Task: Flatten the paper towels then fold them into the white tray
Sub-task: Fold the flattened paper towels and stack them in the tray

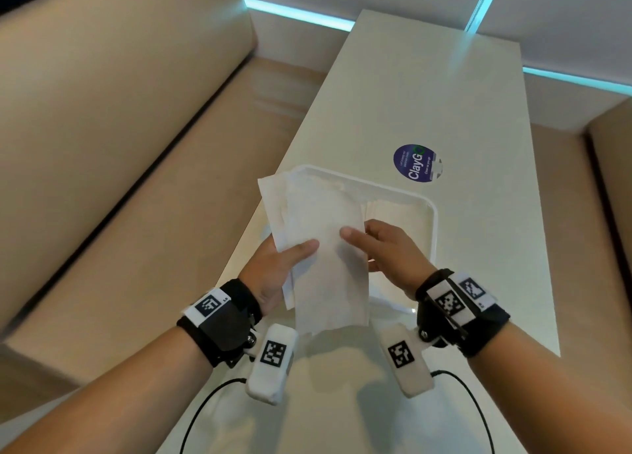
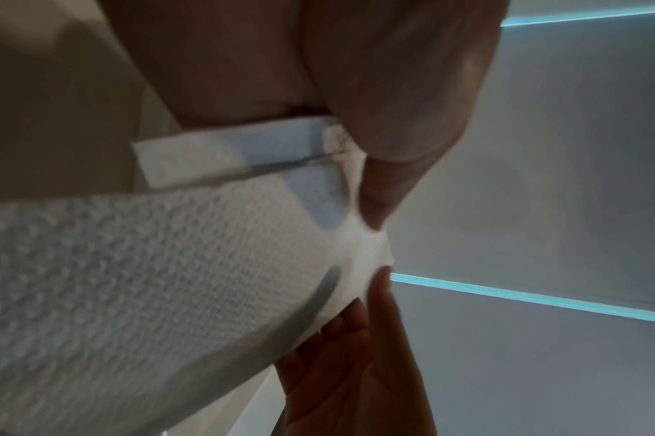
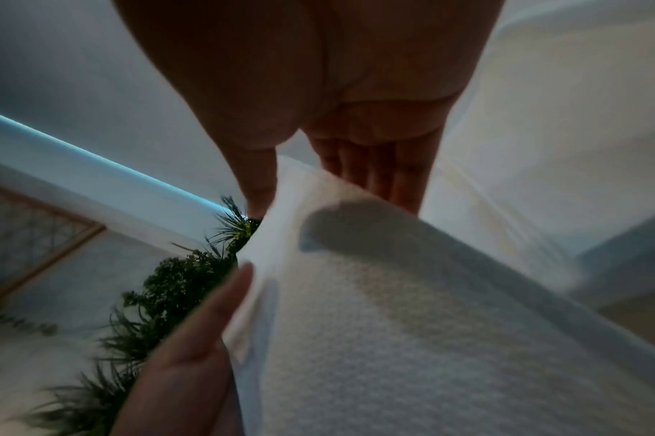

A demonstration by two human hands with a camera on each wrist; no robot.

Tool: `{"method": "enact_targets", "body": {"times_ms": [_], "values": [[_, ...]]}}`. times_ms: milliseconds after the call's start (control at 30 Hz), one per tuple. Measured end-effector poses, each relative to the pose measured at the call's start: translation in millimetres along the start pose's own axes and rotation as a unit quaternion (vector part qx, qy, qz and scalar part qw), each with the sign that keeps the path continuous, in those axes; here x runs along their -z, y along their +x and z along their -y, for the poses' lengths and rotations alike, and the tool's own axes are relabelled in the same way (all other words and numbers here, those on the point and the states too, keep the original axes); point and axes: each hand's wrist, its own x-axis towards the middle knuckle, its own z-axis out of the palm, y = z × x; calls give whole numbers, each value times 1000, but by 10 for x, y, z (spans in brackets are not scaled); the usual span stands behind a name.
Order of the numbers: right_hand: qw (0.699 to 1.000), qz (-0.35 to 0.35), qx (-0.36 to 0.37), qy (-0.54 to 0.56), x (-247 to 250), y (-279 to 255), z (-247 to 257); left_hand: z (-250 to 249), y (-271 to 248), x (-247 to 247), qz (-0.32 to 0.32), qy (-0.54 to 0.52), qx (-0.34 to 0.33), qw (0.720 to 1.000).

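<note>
A white embossed paper towel point(image 1: 321, 248) is held up in the air above the near left part of the white tray point(image 1: 431, 210). My left hand point(image 1: 280, 262) pinches its left edge, thumb on top. My right hand point(image 1: 383, 245) pinches its right side, thumb on the sheet and fingers behind. The towel point(image 2: 150, 280) hangs down toward me, partly folded lengthwise, and hides much of the tray. A folded towel point(image 1: 393, 210) lies inside the tray at the right. In the right wrist view the towel point(image 3: 411, 324) fills the lower right, pinched by my right hand point(image 3: 281, 188).
The tray sits on a long white table point(image 1: 427, 87) with a round blue sticker point(image 1: 415, 163) beyond it. A beige bench point(image 1: 119, 128) runs along the left and another seat point(image 1: 608, 180) stands at the right. Green plants point(image 3: 176, 283) show in the right wrist view.
</note>
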Motion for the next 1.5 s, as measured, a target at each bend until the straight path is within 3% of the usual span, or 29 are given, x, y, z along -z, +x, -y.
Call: {"method": "enact_targets", "body": {"times_ms": [133,400,600,833,1000,1133,1267,1400,1500], "values": [[998,-24,52,-11,-47,-4,-98,-66,-27,-53,-25,-80,23,996],[997,-40,69,18,25,-32,-132,-72,-46,97,-61,-102,-1,993],[993,-16,79,84,47,-36,-28,-41,-86,147,-35,-103,18,994],[990,16,64,125,-5,5,91,8,-162,18,40,-129,15,991],[993,-10,61,104,-25,65,112,-32,-197,-58,69,-141,3,988],[994,-39,74,65,-37,100,118,12,-144,58,36,-116,41,992],[991,-93,93,9,-63,126,92,66,-100,104,28,-85,35,995],[985,-132,107,37,-52,136,141,90,-95,95,38,-81,34,995],[985,-121,111,60,-52,134,193,115,-100,97,45,-83,46,994]]}}
